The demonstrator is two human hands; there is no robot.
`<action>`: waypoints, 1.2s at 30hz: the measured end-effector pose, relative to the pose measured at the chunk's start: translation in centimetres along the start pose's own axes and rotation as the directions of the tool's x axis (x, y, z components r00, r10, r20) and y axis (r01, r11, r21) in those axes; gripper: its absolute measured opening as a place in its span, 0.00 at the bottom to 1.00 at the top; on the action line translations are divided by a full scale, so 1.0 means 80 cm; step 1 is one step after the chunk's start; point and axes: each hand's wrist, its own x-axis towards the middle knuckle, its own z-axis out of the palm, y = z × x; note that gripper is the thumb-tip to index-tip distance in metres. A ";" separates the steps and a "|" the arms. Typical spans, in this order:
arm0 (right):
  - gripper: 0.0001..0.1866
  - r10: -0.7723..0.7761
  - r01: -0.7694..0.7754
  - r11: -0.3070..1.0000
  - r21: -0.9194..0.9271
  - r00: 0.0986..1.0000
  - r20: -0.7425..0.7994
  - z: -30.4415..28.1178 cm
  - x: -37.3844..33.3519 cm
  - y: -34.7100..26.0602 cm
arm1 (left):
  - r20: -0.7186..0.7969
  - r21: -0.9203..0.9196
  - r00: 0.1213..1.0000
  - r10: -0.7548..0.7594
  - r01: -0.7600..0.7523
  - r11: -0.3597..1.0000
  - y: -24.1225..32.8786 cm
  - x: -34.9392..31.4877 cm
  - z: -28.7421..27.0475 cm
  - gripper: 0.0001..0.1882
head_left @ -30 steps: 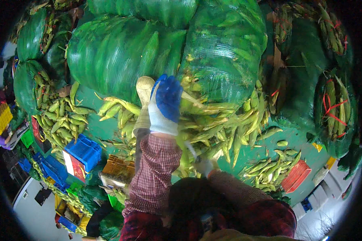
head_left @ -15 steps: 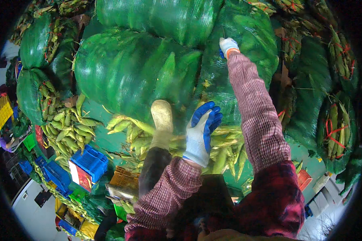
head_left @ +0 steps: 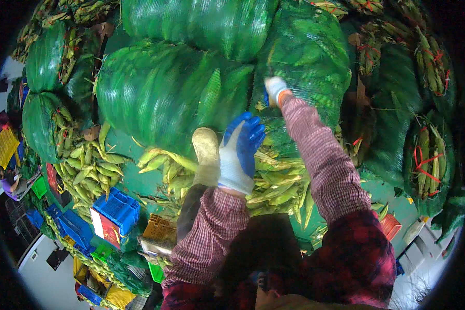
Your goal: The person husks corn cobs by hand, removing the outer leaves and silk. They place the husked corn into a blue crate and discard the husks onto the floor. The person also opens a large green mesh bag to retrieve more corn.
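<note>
Full green mesh sacks of corn in husks lie in front of me. My right hand (head_left: 276,92), in a white and blue work glove, is closed in a fist at the right sack (head_left: 312,57). What it grips, if anything, is hidden. My left hand (head_left: 240,155), gloved alike, is open with its fingers apart and nothing in it. It hovers near the lower right edge of the middle sack (head_left: 160,98). Below it, loose corn cobs in husks (head_left: 279,188) lie piled between the sacks and me.
My boot (head_left: 205,147) stands against the middle sack. Another corn pile (head_left: 90,173), blue crates (head_left: 116,212) and an orange crate (head_left: 160,227) are to the left. More sacks with red ties (head_left: 426,165) stand at right. A red crate (head_left: 390,227) sits lower right.
My right fist has moved toward me and slightly left along the right sack. My left hand has shifted left and a little farther away, still open.
</note>
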 end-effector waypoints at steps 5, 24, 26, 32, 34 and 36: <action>0.19 0.234 -0.164 0.913 0.373 0.960 -0.151 0.156 -0.063 -0.031 | 0.072 -0.101 0.996 -0.056 0.063 0.993 -0.029 0.017 -0.009 0.20; 0.22 0.274 -0.123 0.874 0.470 0.923 -0.270 0.269 -0.186 -0.183 | 0.025 -0.188 0.999 -0.038 0.042 0.981 -0.022 0.000 -0.030 0.19; 0.27 0.204 -0.365 0.668 0.649 0.928 0.312 0.294 -0.260 -0.214 | -0.037 -0.162 0.999 -0.008 0.002 0.987 -0.008 0.002 -0.018 0.18; 0.22 0.150 -0.126 0.788 0.603 0.989 0.011 0.215 -0.264 -0.114 | 0.037 -0.133 0.999 -0.002 0.007 0.991 -0.027 0.016 -0.021 0.19; 0.26 0.361 -0.119 0.596 0.794 0.923 -0.132 0.167 -0.241 -0.074 | -0.021 -0.091 1.000 -0.014 0.012 0.996 -0.032 0.012 -0.015 0.21; 0.29 0.497 0.021 0.346 0.938 0.844 -0.202 0.128 -0.224 -0.026 | -0.038 -0.041 0.999 -0.027 0.025 0.999 -0.038 0.016 0.000 0.21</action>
